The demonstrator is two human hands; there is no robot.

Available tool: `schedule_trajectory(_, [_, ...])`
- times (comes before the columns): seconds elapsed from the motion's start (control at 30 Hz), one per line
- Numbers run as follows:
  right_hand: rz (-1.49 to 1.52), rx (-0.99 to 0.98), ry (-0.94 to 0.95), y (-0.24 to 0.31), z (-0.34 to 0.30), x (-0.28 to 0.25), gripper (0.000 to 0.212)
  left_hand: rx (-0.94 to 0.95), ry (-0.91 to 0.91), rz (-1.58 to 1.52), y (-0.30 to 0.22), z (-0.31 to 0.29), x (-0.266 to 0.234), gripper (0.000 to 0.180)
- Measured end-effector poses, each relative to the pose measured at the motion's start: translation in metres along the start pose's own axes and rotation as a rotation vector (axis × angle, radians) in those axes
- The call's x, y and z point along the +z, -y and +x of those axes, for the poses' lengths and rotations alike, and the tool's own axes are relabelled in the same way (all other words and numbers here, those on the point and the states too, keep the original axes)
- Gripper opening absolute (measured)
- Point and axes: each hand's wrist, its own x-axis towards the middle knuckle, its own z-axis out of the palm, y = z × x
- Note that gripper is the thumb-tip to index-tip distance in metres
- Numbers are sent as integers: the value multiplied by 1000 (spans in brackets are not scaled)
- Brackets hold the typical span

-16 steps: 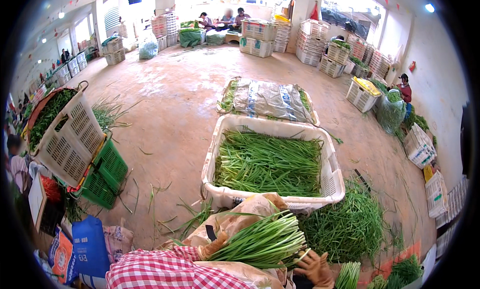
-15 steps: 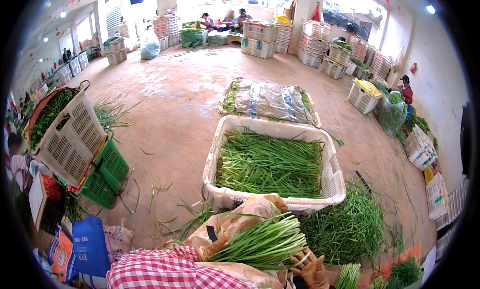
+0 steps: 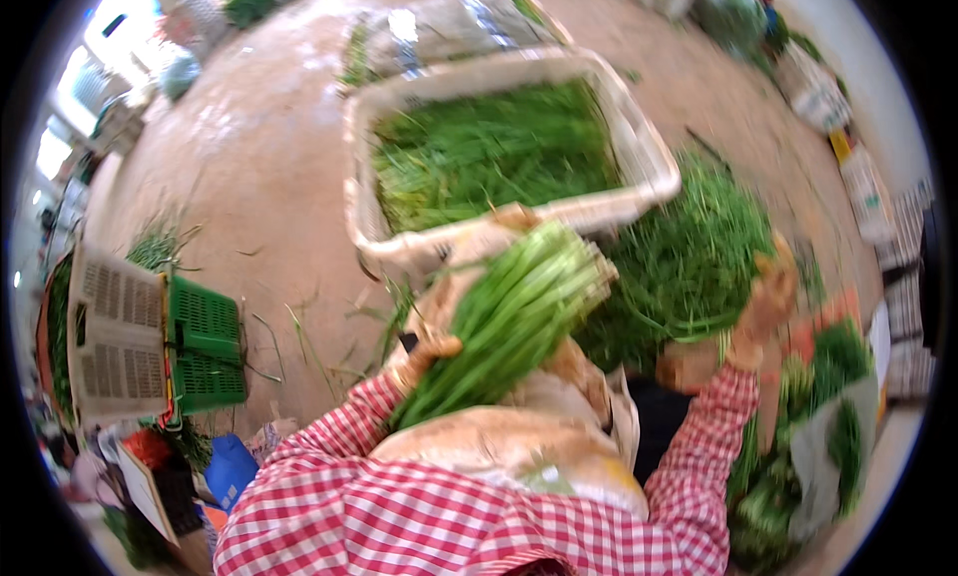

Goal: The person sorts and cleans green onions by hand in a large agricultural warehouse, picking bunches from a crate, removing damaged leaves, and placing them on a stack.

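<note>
We note that the left hand point(image 3: 424, 359) grips a bundle of green stalks point(image 3: 509, 321), fingers wrapped around its lower end; the bundle lies tilted across a tan sack point(image 3: 499, 441) on the lap, its cut ends pointing toward the white crate point(image 3: 654, 167) full of loose greens. The right hand point(image 3: 763, 301) is raised beside a heap of greens point(image 3: 684, 262) on the floor; motion blur prevents us from telling its finger state. A green crate point(image 3: 205, 346) stands well apart at left.
</note>
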Motion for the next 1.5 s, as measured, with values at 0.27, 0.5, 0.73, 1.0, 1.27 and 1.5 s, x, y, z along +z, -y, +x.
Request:
schedule_trajectory(0.27, [822, 1058, 779, 104, -91, 62, 46, -98, 123, -98, 7, 23, 4, 39])
schedule_trajectory(0.5, [776, 966, 685, 118, -97, 33, 38, -85, 29, -427, 22, 20, -22, 21])
schedule_trajectory(0.73, [498, 393, 512, 131, -89, 6, 38, -35, 90, -384, 22, 21, -23, 31])
schedule_trajectory(1.0, [308, 57, 771, 123, -111, 25, 19, 597, 163, 282, 49, 17, -61, 26])
schedule_trajectory(1.27, [-775, -330, 517, 59, -26, 7, 24, 242, 44, -242, 37, 13, -87, 51])
schedule_trajectory(1.5, [-64, -23, 1083, 123, -68, 2, 33, 96, 27, -348, 34, 3, -35, 25])
